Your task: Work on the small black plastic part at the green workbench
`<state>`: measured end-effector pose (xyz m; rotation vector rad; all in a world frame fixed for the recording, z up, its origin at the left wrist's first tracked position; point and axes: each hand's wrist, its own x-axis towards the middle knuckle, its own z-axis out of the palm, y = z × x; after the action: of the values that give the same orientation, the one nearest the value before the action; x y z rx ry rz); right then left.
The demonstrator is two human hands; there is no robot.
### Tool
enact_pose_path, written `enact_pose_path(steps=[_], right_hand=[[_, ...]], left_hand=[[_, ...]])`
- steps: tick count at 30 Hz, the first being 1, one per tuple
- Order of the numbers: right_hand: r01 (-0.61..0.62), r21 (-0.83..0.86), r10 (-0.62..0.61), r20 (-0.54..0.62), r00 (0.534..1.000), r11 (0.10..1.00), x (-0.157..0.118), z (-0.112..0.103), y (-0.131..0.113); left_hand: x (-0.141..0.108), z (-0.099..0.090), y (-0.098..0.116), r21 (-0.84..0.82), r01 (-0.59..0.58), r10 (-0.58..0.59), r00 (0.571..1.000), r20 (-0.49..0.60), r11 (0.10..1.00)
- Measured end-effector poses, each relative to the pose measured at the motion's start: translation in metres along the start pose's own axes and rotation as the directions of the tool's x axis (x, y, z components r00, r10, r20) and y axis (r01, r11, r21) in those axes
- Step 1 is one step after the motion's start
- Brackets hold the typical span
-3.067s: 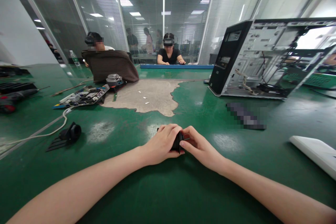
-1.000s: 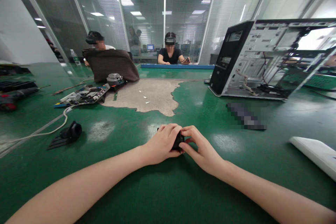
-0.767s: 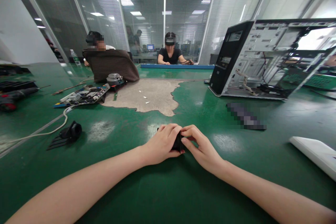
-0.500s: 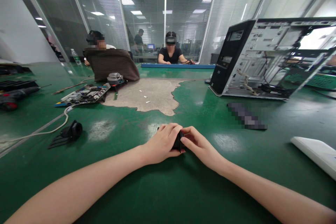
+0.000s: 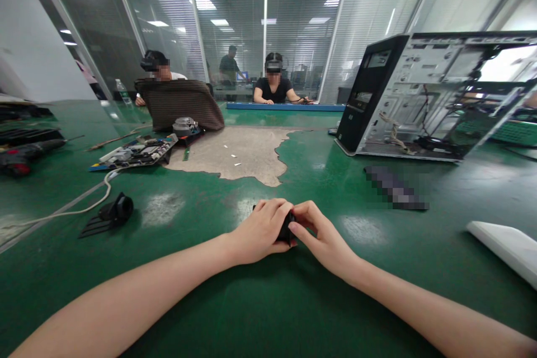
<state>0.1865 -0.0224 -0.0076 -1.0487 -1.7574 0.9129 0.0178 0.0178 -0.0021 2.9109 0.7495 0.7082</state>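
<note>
Over the green table, my left hand (image 5: 263, 230) is wrapped round a small black part (image 5: 285, 230). Most of that part is hidden under the palm and fingers, so its kind cannot be made out. My right hand (image 5: 319, 233) pinches the right side of the same part, thumb in front and fingers behind. To the left of my hands lies a black plastic piece (image 5: 112, 215) with a round opening and long prongs.
An open computer case (image 5: 413, 98) stands at the right, with a blurred dark slab (image 5: 394, 187) before it. A white object (image 5: 503, 243) lies at the right edge. A circuit board (image 5: 134, 152), a cable (image 5: 94, 204) and a drill (image 5: 31, 154) are left. Two people sit opposite.
My right fingers have shifted slightly on the black part's side. The left hand keeps its grip, and the whole view has tilted a little.
</note>
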Motion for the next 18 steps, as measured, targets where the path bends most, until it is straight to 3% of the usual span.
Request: enact_pose_path(steps=[3,6,13,18], right_hand=[[-0.094,0.118,0.09,0.035,0.995,0.989,0.0025,-0.0002,0.0004],[-0.109,0.122,0.096,0.111,0.989,0.986,0.0008,-0.0021,-0.0018],[0.086,-0.095,-0.08,0.07,0.994,0.992,-0.0057,-0.0048,-0.0034],[-0.051,0.071,0.048,0.041,0.998,0.996,0.0006,-0.0006,-0.0032]], left_hand=[[-0.0006,-0.0002,0.0,-0.017,-0.007,0.007,1.0,-0.005,1.0],[-0.0014,-0.0002,-0.0003,-0.018,-0.025,0.025,1.0,-0.012,1.0],[-0.0023,-0.0024,0.0005,-0.006,-0.034,0.034,0.999,-0.001,0.999],[-0.0013,-0.0025,0.0011,-0.009,-0.019,0.019,1.0,-0.005,1.0]])
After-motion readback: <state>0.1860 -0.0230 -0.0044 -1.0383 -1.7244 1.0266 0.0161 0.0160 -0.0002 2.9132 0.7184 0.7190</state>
